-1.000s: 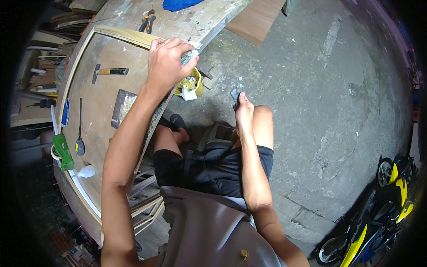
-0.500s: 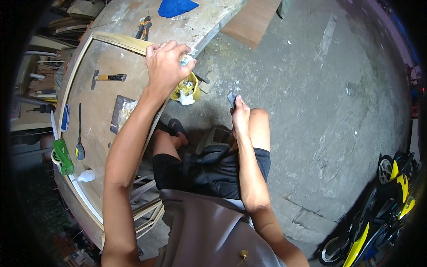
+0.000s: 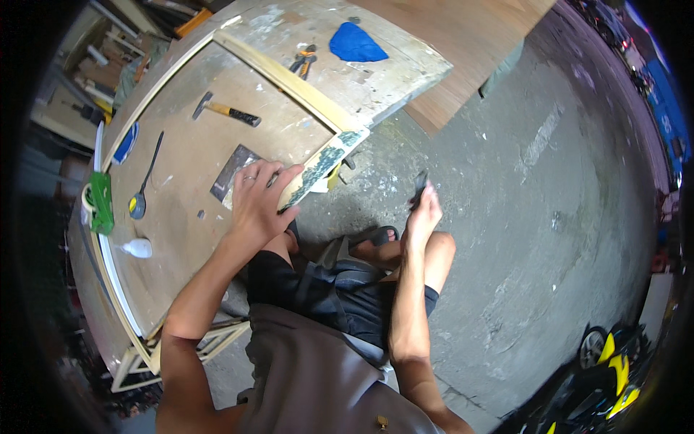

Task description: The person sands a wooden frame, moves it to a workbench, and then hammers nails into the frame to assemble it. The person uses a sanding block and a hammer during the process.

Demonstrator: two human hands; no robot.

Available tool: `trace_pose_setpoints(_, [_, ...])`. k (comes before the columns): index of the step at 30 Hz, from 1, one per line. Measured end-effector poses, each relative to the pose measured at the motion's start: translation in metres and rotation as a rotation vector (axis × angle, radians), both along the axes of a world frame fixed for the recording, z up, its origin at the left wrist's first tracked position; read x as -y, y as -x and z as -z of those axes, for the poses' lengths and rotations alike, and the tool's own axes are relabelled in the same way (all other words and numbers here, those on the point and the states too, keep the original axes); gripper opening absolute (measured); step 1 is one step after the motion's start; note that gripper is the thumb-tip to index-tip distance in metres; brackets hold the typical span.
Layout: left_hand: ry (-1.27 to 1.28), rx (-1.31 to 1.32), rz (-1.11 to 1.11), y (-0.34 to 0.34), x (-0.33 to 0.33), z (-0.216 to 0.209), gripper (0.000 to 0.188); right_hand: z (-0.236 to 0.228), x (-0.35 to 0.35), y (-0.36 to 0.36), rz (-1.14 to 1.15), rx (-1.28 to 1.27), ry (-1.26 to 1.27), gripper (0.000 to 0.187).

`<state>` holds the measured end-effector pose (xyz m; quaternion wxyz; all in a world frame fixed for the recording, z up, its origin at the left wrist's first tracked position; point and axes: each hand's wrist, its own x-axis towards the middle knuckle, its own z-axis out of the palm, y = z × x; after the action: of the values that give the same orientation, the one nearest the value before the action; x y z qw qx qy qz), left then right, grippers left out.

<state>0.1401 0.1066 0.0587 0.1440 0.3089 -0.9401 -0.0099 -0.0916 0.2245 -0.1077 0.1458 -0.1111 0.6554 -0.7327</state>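
Observation:
My left hand [image 3: 260, 194] lies across the near rail of a wooden frame [image 3: 324, 160], thumb at its outer edge and fingers over the inner side. Pale and dark green patches mark this rail up to the corner. Beside those fingers, a dark square plate [image 3: 235, 172] sits on the board, partly covered by the hand. Away from the frame, above the floor, my right hand [image 3: 424, 217] is closed around a small dark flat-bladed tool [image 3: 420, 186], apparently a scraper; blur hides its detail.
On the worktable [image 3: 376, 87] lie a hammer [image 3: 230, 112], pliers [image 3: 304, 61] and a blue piece [image 3: 358, 43]. A tape measure [image 3: 137, 205], green tape dispenser [image 3: 100, 202] and white bottle [image 3: 136, 248] are at left. A brown panel [image 3: 463, 50] juts out beyond; a motorcycle [image 3: 600, 380] stands lower right.
My left hand has slid from the frame's corner toward me along the rail, baring the patches. My right hand, still holding the tool, sits further right and lower. The whole view has shifted.

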Motion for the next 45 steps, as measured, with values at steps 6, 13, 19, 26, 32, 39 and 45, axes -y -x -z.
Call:
trace_pose_setpoints(6, [-0.432,0.055,0.007,-0.055,0.023,-0.052,0.072,-0.161,0.106,0.034,-0.252,-1.070,-0.223,0.040])
trace_pose_setpoints(13, [-0.352,-0.061,-0.071,-0.081,0.084,-0.058,0.051,-0.169,0.150,0.040,-0.886,-0.698,-0.429,0.054])
trace_pose_setpoints(19, [-0.516,-0.247,-0.209,-0.081,0.082,-0.043,0.039,-0.123,0.122,0.024,-1.045,-0.161,-0.464,0.047])
trace_pose_setpoints(26, [-0.588,-0.463,-0.440,-0.044,0.049,-0.013,0.028,-0.119,0.133,0.033,-1.052,0.304,-0.334,0.032])
trace_pose_setpoints(32, [-0.446,-0.600,-0.830,-0.067,-0.012,0.054,0.038,-0.124,0.140,0.046,-1.290,0.366,-0.659,0.020])
trace_pose_setpoints(39, [0.007,-0.562,-2.048,-0.079,-0.069,0.027,0.083,-0.145,0.151,0.063,-1.590,0.316,-0.716,0.036])
trace_pose_setpoints(45, [0.177,-1.162,-2.431,-0.102,-0.074,0.007,0.110,-0.187,0.159,0.061,-1.796,0.141,-0.800,0.040])
